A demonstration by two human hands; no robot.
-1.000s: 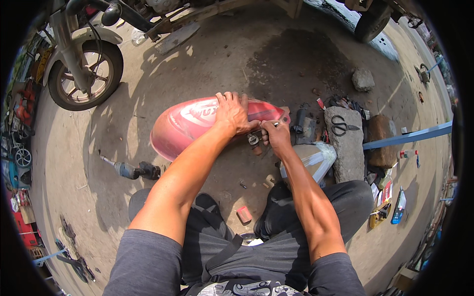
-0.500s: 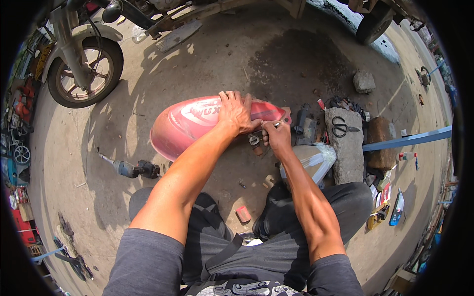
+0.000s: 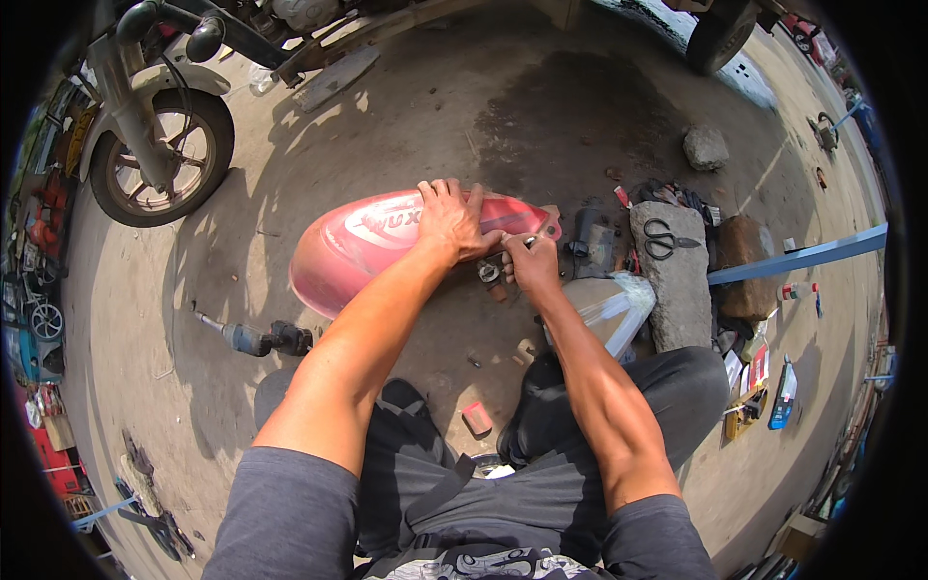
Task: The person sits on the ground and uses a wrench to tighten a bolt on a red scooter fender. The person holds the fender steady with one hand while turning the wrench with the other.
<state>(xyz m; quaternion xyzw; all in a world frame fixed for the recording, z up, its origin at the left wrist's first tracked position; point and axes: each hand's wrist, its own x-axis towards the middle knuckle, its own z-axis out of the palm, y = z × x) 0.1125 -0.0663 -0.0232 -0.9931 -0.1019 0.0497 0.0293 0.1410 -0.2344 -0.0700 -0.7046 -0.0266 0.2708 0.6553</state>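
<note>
The left hand's (image 3: 450,224) widely spread fingers should brace the red tank (image 3: 338,253) while the right hand's (image 3: 532,266), curled around a small shiny piece (image 3: 530,242), work squarely at the tank's near edge.

- Red motorcycle fuel tank (image 3: 329,256), near 10 o'clock of centre: large dark lettering on a pale patch of its upper side; left hand (image 3: 449,224) lies just beside the lettering.
- Flat blue-and-white package (image 3: 784,394), between 3 and 4 o'clock: printed face, characters too small to read.
- Red-and-white box (image 3: 759,365), just beside that package toward 3 o'clock: print likewise too small.
- Bottle (image 3: 797,290), 3 o'clock: coloured label, illegible.
</note>
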